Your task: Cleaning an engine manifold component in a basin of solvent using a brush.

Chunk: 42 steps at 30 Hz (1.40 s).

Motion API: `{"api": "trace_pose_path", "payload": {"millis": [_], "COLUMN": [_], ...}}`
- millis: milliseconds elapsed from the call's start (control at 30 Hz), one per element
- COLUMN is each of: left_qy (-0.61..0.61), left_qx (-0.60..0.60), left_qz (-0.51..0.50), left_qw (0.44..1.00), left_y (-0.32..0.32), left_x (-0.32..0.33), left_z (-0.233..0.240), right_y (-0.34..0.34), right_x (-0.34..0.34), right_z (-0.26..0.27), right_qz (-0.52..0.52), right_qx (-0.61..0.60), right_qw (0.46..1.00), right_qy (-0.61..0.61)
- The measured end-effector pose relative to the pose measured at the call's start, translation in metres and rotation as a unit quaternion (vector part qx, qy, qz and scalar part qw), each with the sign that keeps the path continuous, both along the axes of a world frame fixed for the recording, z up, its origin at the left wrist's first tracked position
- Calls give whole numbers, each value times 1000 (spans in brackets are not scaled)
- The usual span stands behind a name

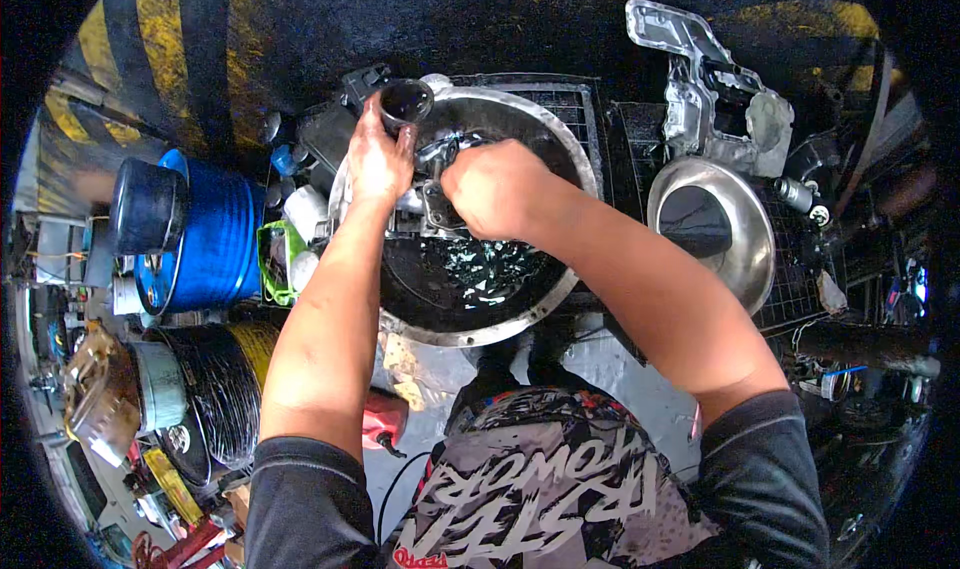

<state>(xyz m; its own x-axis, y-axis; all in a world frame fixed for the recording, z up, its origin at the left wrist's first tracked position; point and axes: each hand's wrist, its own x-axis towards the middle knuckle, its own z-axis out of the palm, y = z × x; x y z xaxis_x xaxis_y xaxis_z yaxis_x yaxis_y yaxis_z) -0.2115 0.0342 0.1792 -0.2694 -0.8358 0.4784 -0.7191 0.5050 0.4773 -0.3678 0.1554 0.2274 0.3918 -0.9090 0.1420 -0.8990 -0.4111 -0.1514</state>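
My left hand (377,156) grips a small round cup (407,103) with dark liquid inside, over the left rim of a large round metal basin (495,336). My right hand (491,186) is curled and blurred above a greasy metal part (436,203) that lies across the basin. Whatever the right fingers may hold is hidden beneath the hand. Dark, shiny liquid (487,269) pools in the basin below the part.
To the right are a steel bowl (754,209) with dark liquid and a cast metal housing (712,96) on a mesh bench. A blue drum (221,231) and a green cut-open container (279,261) stand left. A red container (384,419) sits on the floor.
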Motion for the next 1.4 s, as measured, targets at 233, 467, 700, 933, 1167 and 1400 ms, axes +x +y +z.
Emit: {"api": "trace_pose_path", "payload": {"millis": [233,467,700,933,1167,1400], "left_qy": [-24,31,46,15,37,43], "left_qx": [103,109,74,114,135,178], "left_qz": [-23,-12,-32,-29,-36,-62], "left_qw": [994,993,996,993,990,981], "left_y": [1,7,2,-2,3,4], "left_x": [4,1,14,15,21,24], "left_z": [5,9,3,2,7,11], "right_y": [21,32,62,73,76,69], "right_x": [12,27,40,40,55,70], "right_z": [-15,0,14,18,7,14], "right_qz": [11,-5,-102,-169,-169,-233], "right_qx": [-147,-101,5,-12,6,53], "right_qw": [989,995,994,986,985,968], "right_qy": [-14,18,27,10,36,73]}}
